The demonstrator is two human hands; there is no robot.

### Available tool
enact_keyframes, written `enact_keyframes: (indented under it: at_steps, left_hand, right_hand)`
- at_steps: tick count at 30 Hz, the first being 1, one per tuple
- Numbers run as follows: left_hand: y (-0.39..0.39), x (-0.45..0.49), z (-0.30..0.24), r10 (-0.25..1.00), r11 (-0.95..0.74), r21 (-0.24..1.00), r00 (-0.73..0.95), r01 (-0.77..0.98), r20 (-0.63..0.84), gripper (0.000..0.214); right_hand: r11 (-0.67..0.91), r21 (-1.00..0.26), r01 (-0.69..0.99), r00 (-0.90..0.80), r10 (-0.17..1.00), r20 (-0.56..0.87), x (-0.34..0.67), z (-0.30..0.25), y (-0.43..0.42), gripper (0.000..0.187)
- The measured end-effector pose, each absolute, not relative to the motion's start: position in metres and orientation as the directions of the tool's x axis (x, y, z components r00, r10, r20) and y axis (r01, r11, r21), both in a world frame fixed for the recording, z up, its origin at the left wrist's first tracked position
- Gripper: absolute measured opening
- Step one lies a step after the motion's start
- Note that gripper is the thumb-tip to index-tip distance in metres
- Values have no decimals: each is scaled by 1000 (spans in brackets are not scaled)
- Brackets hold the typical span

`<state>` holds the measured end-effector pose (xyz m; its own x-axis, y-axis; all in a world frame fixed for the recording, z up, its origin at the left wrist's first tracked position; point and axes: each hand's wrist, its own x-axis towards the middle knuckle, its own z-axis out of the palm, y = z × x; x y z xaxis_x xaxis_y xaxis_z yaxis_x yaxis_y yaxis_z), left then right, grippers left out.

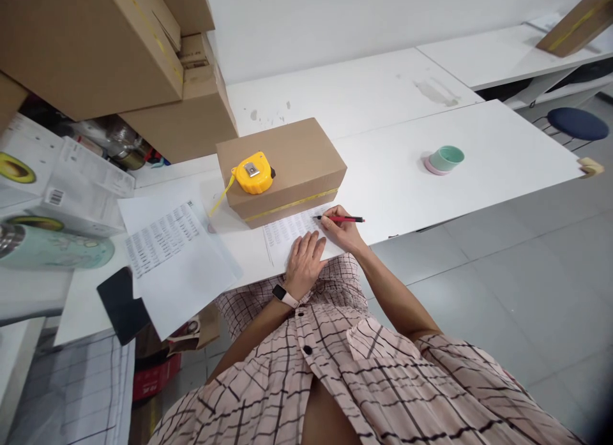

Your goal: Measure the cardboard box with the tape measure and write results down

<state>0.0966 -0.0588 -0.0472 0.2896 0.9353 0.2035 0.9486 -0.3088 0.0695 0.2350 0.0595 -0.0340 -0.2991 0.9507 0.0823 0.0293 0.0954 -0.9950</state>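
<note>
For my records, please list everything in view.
tables: several, white, centre
carton: 1, brown, centre
tape measure: 1, yellow, on carton
other cartons: several, brown, left, right
printed boxes: several, white, left
bottle: 1, mint, left
papers: several, white, left and under left hand
flat object: 1, black, left
low item: 1, red, left
cup: 1, green, right
stool: 1, blue, right
pen: 1, red-black, right hand
watch: 1, black-faced, left wrist
checked clothing: some, pink, worn
left hand: 1, on papers
right hand: 1, holding pen

Red-and-black pen (352,219), yellow tape measure (256,175), brown box (299,151), pink shirt (383,394) with dark grid
</note>
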Motion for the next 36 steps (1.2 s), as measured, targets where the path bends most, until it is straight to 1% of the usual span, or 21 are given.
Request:
enact_keyframes:
  at_steps: [3, 7, 10, 20, 26, 36]
  left_hand:
    - [-59, 97, -47, 935, -310, 74, 289, 948, 204, 55]
    - [-58, 97, -46, 938, -309, 74, 290, 948, 191, 56]
    - [-58, 97, -45, 937, -310, 71, 292, 948, 191, 55]
    - [-59, 97, -47, 936, -305, 61, 287, 951, 204, 55]
    - [-59, 97, -47, 936, -307, 69, 289, 949, 202, 55]
    - [-59, 97, -46, 938, -306, 77, 286, 949, 194, 55]
  right_hand:
    - [77, -997, 9, -331, 941, 70, 236, -36, 61, 30]
    - [109, -990, 87, -235, 968, 86, 229, -37, 62, 27]
    - [134, -982, 130, -207, 973, 106, 225, -36, 60, 24]
    - [185, -968, 167, -221, 964, 146, 226, -40, 60, 23]
    - [174, -968, 180, -227, 965, 131, 225, -40, 59, 24]
    - [170, -964, 205, -217, 968, 124, 226, -40, 59, 21]
